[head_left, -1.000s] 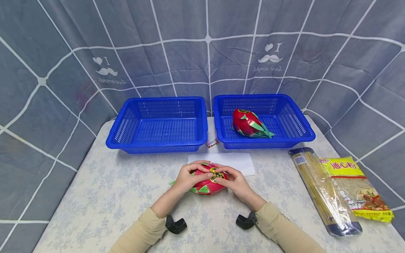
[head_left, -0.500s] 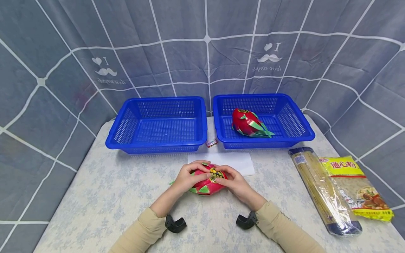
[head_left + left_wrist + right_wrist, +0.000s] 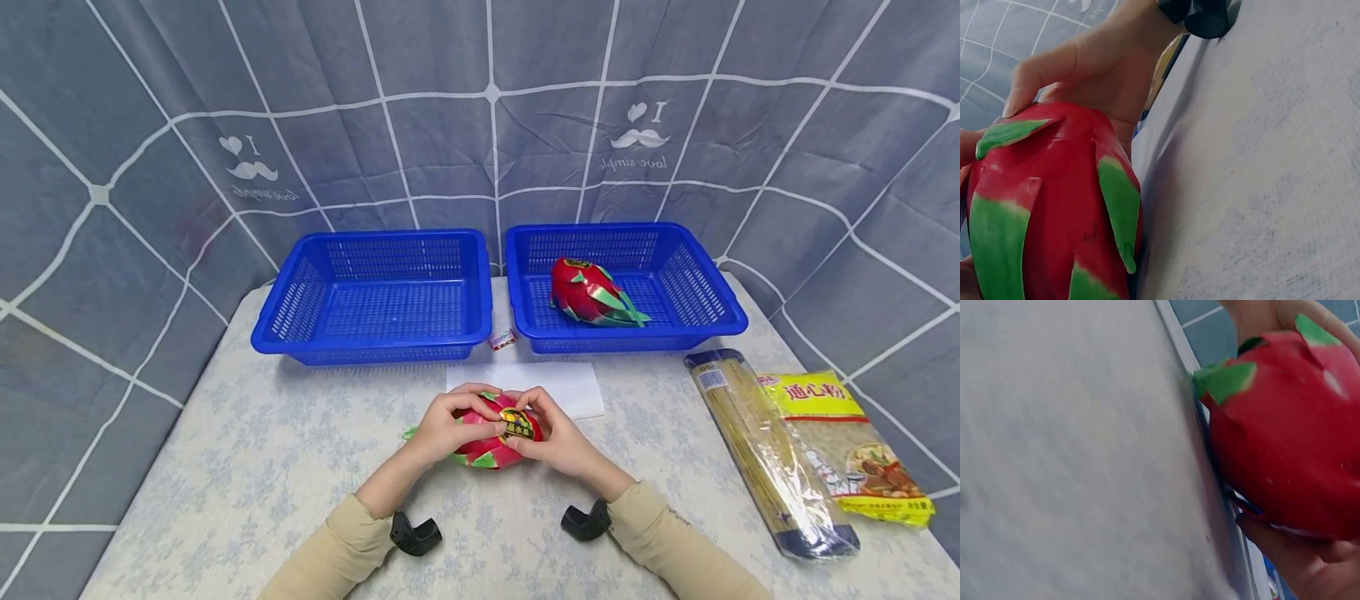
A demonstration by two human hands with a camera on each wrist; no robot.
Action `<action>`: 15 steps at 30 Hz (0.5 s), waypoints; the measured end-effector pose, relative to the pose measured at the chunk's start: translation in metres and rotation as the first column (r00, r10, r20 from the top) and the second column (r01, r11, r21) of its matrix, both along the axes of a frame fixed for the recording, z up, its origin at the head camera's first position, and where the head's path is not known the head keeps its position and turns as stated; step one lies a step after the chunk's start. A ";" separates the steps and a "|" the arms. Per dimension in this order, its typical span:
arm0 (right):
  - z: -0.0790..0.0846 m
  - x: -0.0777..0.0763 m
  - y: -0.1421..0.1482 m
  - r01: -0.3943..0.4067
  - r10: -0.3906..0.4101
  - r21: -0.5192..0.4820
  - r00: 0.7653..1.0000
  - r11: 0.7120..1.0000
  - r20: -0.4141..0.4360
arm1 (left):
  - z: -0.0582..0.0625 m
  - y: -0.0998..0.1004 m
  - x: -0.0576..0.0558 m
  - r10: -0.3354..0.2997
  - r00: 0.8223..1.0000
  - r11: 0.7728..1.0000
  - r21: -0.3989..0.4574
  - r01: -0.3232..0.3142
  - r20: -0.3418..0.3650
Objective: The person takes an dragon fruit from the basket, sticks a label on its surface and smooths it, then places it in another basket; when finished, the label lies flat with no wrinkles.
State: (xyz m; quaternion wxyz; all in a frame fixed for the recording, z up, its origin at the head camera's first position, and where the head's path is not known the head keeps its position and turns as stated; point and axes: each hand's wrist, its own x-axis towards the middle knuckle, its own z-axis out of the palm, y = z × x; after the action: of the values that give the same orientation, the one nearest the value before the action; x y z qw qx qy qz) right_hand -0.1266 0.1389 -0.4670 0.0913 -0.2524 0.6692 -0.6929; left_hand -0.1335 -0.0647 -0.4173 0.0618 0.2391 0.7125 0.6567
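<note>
A red dragon fruit with green scales lies on its side near the middle of the table, a black-and-yellow sticker facing up. My left hand grips it around its left part, thumb in front and fingers over the top. From the other side my right hand holds the right end, thumb and index finger at the sticker's edge. In the left wrist view the fruit fills the lower left. Its rounded red end shows large in the right wrist view, with fingers around it.
Behind the hands lies a white sheet. Two blue baskets stand at the back; the right basket holds another dragon fruit. A small wrapped packet sits between them. Bagged noodles and a pasta bag lie right.
The dragon fruit has rolled slightly and shifted a little right and toward me, so more of its sticker shows. Both hands still hold it; my right index finger has bent up more.
</note>
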 end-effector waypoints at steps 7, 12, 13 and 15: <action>0.011 -0.005 0.011 -0.049 0.046 0.174 0.999 0.983 0.024 | -0.011 -0.002 -0.006 -0.030 1.000 1.000 0.007 0.030 -0.001; 0.021 -0.009 0.019 -0.066 0.067 0.279 0.998 0.958 0.005 | -0.028 0.000 -0.012 -0.054 0.998 0.998 0.038 0.055 -0.030; 0.022 -0.009 0.021 -0.074 0.074 0.276 0.997 0.958 0.008 | -0.029 0.000 -0.012 -0.057 0.998 0.997 0.050 0.058 -0.028; 0.024 -0.011 0.025 -0.092 0.093 0.269 0.996 0.959 0.009 | -0.030 0.000 -0.012 -0.062 0.998 0.995 0.073 0.063 -0.015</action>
State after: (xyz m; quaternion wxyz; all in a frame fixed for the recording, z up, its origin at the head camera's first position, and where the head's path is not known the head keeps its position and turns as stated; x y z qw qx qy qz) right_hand -0.1371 0.1635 -0.4427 0.1556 -0.2701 0.7448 -0.5900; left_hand -0.1459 -0.0646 -0.4472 0.0691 0.2676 0.6805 0.6786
